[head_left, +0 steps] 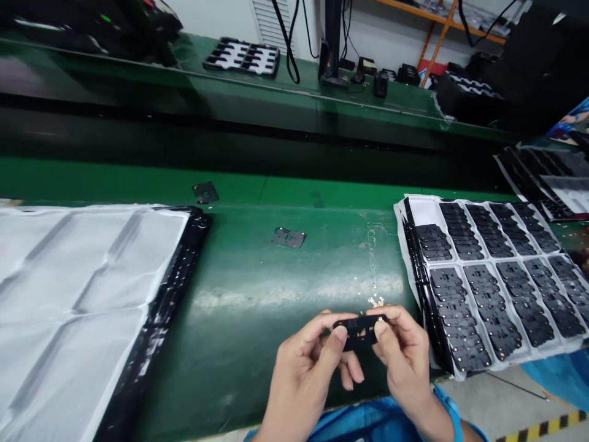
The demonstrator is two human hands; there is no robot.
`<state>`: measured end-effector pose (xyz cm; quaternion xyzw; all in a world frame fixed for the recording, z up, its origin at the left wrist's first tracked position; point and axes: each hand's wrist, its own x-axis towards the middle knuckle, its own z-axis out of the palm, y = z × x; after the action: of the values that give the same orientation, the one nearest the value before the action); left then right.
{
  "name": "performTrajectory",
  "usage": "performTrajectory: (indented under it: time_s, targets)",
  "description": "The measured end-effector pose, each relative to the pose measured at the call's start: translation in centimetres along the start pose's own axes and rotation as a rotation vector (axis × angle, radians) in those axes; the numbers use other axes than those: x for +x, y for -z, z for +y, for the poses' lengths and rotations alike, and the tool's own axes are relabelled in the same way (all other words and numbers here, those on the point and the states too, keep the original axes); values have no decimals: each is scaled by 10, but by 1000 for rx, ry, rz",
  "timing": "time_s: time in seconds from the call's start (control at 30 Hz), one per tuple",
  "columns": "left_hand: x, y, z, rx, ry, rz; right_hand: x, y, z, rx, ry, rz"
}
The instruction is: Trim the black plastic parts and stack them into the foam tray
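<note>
Both hands are near each other and pinch one small thing: the left hand (pixel 304 368) and the right hand (pixel 405 353) hold a black plate (pixel 355 324) between them, close to the front edge of the tabletop. The left thumb and fingers press its left end, and the right thumb and fingers press its right end. The plate has small openings, and its long side runs from one hand to the other.

The tabletop (pixel 248 307) is green and a little shiny. Beyond the hands, a flat dark piece (pixel 289 237) lies alone on it, and a second dark piece (pixel 205 193) lies farther off to the left. Some pale crumbs (pixel 376 301) are just past the hands. At the back, a raised green shelf (pixel 294 89) carries a black stand (pixel 332 49) and a black and white tray (pixel 243 56). Some cables (pixel 291 58) hang in front of the wall.

To the right of the hands is a white-lined tray (pixel 422 212), with two rows of compartments holding many black pieces (pixel 460 325); its far left compartment shows white at the far end. To the left lies a large white tray (pixel 46 356) with a black edge, divided by ridges.
</note>
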<state>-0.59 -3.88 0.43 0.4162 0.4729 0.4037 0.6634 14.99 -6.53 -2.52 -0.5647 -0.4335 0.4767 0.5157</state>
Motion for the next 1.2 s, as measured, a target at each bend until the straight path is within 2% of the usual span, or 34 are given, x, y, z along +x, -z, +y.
performTrajectory:
  time_s: [0.3,0.47,0.67,0.8,0.97,1.2]
  targets:
    - [-3,4,-13,49,-108,45,3,-1,-4,51,-44,-33]
    - [-4,6,-13,89,-111,64,4,-2,-6,65,-68,-59]
    - [-10,5,-13,72,-145,68,4,-6,-7,167,-178,-60]
    - [-12,9,-16,58,-113,85,11,-5,-11,191,-226,-111]
    - [-10,14,-17,3,-38,-2,13,-1,-18,182,-242,-247]
    - [-9,19,-17,4,-19,-5,11,-6,-17,105,-216,-217]
